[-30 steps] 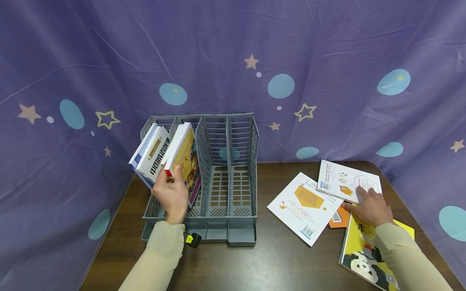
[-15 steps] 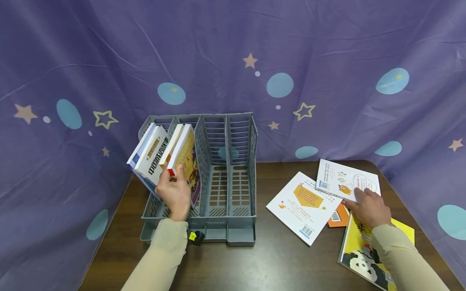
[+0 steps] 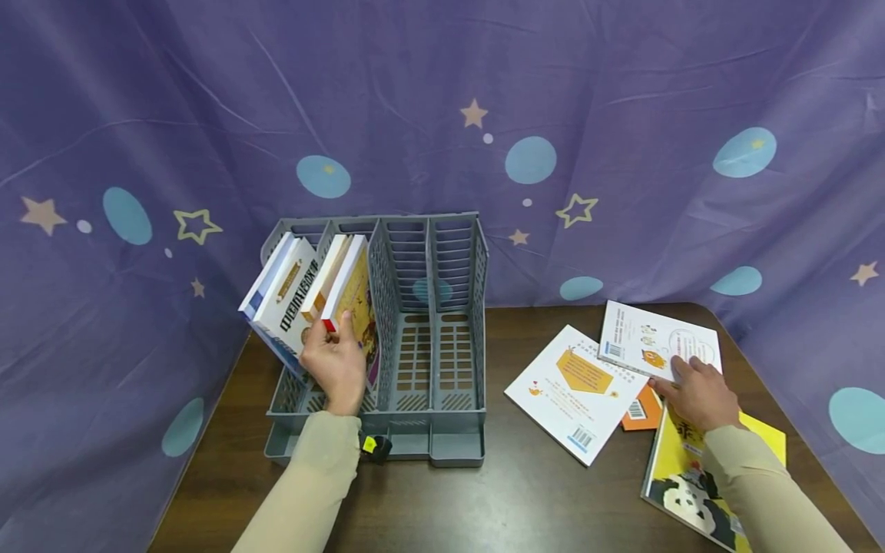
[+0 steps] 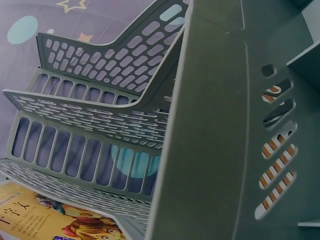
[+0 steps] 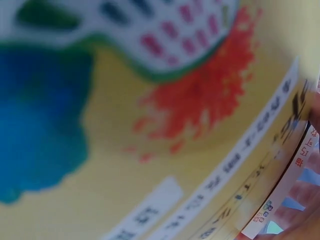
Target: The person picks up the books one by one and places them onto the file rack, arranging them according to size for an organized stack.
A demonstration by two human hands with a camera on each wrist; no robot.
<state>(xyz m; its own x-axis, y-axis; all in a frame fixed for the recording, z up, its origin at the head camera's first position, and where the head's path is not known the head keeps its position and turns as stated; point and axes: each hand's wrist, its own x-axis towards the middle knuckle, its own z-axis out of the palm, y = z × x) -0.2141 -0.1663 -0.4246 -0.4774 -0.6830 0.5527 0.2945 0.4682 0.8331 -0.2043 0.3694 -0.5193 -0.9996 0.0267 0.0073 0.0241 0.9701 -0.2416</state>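
Note:
My left hand [image 3: 336, 367] grips the lower front corner of a yellow picture book [image 3: 358, 296] with a white spine. The book stands leaning in a left compartment of the grey book rack [image 3: 456, 415]. A book with a cream spine [image 3: 325, 276] stands against its left side. In the left wrist view, the rack's front wall [image 4: 210, 120] fills the middle, and the yellow cover [image 4: 30, 215] shows at lower left. My right hand [image 3: 704, 395] rests on a white book [image 3: 632, 338], fingers on its cover and thumb by its spine edge. The right wrist view shows a yellow cover [image 5: 115, 150] close up.
Two white-and-blue books [image 3: 290, 284] lean in the leftmost compartment. On the brown table [image 3: 442, 507] lie a white book with an orange panel [image 3: 546, 395], an orange book [image 3: 643, 411] and a yellow panda book [image 3: 687, 495] under the right forearm. A purple curtain [image 3: 415, 92] hangs behind.
My left hand has moved slightly right with the yellow book, which now stands farther from the white books, showing the cream-spined book beside it. The right hand has stayed put.

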